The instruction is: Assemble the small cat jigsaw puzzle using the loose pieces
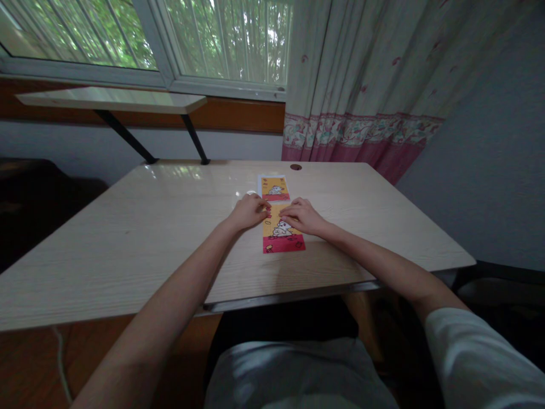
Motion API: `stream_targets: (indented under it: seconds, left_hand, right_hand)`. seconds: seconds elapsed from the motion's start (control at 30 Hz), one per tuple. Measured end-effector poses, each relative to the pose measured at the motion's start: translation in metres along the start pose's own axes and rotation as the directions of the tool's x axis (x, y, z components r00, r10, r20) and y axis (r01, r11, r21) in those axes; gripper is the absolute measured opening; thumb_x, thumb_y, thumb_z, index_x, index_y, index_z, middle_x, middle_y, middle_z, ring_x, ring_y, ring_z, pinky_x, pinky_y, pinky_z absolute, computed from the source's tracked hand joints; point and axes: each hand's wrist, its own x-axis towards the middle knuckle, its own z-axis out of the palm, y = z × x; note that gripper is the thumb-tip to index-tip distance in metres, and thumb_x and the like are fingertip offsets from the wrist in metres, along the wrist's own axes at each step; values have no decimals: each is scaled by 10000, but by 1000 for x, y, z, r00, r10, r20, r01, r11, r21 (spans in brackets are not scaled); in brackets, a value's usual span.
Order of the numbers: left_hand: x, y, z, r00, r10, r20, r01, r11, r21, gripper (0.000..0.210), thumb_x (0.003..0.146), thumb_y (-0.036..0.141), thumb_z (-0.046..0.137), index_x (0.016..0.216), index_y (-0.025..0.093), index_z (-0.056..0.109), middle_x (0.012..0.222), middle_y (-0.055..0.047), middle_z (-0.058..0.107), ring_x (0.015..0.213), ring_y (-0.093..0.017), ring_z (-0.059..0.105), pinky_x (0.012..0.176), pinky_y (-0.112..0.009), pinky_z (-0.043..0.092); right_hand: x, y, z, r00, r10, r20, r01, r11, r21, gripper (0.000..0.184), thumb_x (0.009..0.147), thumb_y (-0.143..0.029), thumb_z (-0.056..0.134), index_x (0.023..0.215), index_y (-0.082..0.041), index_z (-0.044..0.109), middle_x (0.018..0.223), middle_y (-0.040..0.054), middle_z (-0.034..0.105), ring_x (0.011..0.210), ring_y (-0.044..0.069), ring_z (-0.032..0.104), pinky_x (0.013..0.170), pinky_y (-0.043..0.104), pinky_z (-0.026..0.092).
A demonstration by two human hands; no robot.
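Note:
A cartoon picture card (284, 243), yellow above and pink-red below with a white animal drawn on it, lies flat on the desk in front of me. My left hand (250, 212) is at its upper left edge, fingers bent and closed against it. On the upper right part rests my right hand (304, 217), its thumb and fingers drawn together on the card. Fine detail under the fingertips is too small to make out. Just beyond the hands lies a similar, smaller-looking picture (276, 187) with a white border, partly overlapped in view by my fingers.
The pale wooden desk (149, 238) has a round cable hole (296, 167) near its back edge. A raised shelf (114, 101) on black supports stands at the back left. Behind are a window (230, 40) and a floral curtain (353, 85); a grey wall (481, 153) stands to the right.

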Motion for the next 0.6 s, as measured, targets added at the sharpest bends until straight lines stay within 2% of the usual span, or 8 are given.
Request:
stream_targets:
  seconds: [0.2, 0.43, 0.6]
  left_hand:
    - [-1, 3, -1, 1000, -17, 7, 17, 1000, 14, 303, 829, 351, 603, 1055, 203, 739, 1025, -113, 641, 975, -273, 580, 901, -432, 460]
    - [0, 0, 1, 1000, -15, -1, 15, 1000, 1, 302, 823, 365, 603, 1048, 215, 737, 994, -100, 640, 960, -264, 580, 897, -425, 455]
    - [0, -2, 2, 1000, -14, 0, 14, 1000, -10, 305, 817, 379, 606, 1043, 221, 738, 988, -91, 638, 956, -255, 578, 886, -407, 460]
  right_hand:
    - [-1, -2, 0, 1000, -16, -12, 15, 999, -42, 266, 946, -364, 543, 1023, -218, 751, 1040, 55, 751, 1013, 249, 512, 921, 404, 355]
    - [-1, -3, 0, 1000, -20, -1, 20, 997, -70, 260, 951, -344, 539, 1048, -217, 744, 1069, 59, 744, 1037, 248, 509, 910, 396, 356]
    - [-1, -6, -4, 999, -5, 36, 8, 996, -90, 276, 961, -337, 520, 1066, -208, 740, 1055, 69, 745, 1036, 252, 507, 907, 400, 352]
